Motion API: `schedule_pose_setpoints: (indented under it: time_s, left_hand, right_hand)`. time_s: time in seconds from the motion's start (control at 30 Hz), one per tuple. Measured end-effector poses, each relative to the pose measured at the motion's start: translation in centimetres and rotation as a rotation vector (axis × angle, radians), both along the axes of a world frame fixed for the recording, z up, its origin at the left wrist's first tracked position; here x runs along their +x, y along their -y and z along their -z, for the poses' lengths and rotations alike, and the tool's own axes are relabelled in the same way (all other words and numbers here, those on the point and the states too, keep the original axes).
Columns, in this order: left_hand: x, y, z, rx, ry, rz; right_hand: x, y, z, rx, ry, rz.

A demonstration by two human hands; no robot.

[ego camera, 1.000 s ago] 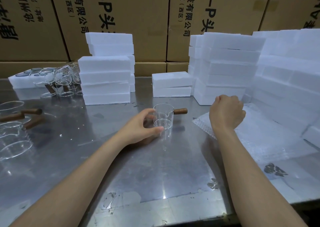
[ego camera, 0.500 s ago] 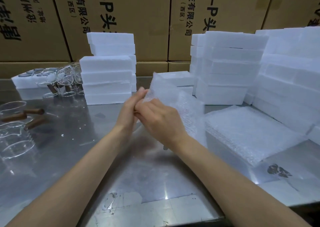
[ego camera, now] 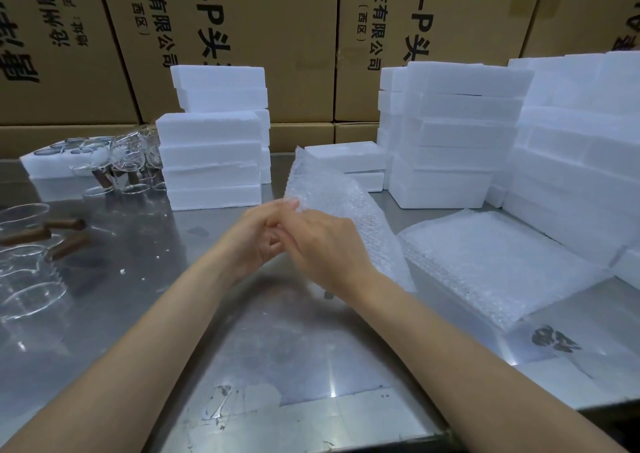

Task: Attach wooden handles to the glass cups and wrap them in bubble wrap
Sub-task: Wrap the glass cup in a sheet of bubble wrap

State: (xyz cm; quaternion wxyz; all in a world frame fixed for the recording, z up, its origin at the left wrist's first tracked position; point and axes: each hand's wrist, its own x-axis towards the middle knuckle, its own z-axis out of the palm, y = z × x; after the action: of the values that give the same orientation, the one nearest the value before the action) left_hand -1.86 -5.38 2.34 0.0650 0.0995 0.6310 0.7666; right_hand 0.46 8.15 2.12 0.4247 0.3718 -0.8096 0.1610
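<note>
Since the earlier frame our right hand has left the bubble wrap stack and carried one bubble wrap sheet over to our left hand. Both grips pinch the sheet's near edge just left of the stack, fingers curled. It rises away from us, hiding the glass cup, so we cannot tell whether either grip touches it.

Head-worn camera looks forward and down, close over the table.

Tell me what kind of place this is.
Probably a packing station in a warehouse or small factory. Printed cartons line the back, foam boxes are stacked on a steel table, and both hands hold bubble wrap beside a pile of sheets.
</note>
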Motion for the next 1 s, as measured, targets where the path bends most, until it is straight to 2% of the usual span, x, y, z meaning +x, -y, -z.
schedule_pose_setpoints:
  time_s: [0.13,0.17,0.2,0.27,0.33,0.4,0.53,0.63,0.73,0.8,0.83,0.9,1.0]
  left_hand:
    - [-0.7,0.5,-0.2,0.132,-0.004,-0.203]
    - [-0.9,0.8,-0.2,0.069,-0.031,-0.294]
    - [-1.1,1.4,-0.2,-0.106,-0.075,-0.407]
    - [-1.5,2.8,0.4,-0.615,-0.191,-0.609]
    - [-1.3,3.6,0.9,-0.994,-0.263,-0.701]
    - [-1.0,3.8,1.4,-1.194,-0.325,-0.724]
    - [-0.7,4.4,1.3,-1.522,-0.35,-0.833]
    - [-0.4,4.7,1.3,-1.511,-0.335,-0.916]
    - [-0.3,3.4,0.6,-1.207,-0.485,-0.897]
    - [0.1,1.7,-0.1,-0.971,-0.483,-0.749]
    - [0.4,0.9,-0.2,-0.912,-0.468,-0.663]
    - [1.1,-0.7,0.3,-0.918,-0.441,-0.52]
    - [1.3,-2.0,1.4,-1.088,-0.366,-0.409]
  right_hand:
    - [0.4,0.5,-0.4,-0.103,-0.082,-0.07]
    - [0.2,0.3,-0.5,-0.156,-0.055,-0.067]
    - [-0.2,0.0,-0.6,-0.221,-0.023,-0.053]
    - [-1.3,-1.1,-0.6,-0.379,0.055,0.027]
    - [-2.6,-2.7,-0.4,-0.533,0.184,0.137]
    - [-3.7,-4.2,-0.1,-0.634,0.302,0.264]
    - [-4.8,-5.5,0.6,-0.649,0.502,0.469]
    - [-5.1,-5.5,1.2,-0.603,0.687,0.518]
    - [-5.2,-5.6,1.5,-0.5,0.874,0.521]
    - [-5.2,-5.6,1.6,-0.432,0.91,0.522]
    - [-5.3,-5.5,1.6,-0.432,0.917,0.513]
    - [-5.4,-5.5,1.3,-0.503,0.947,0.459]
    - [-5.7,-5.5,1.0,-0.755,0.97,0.293]
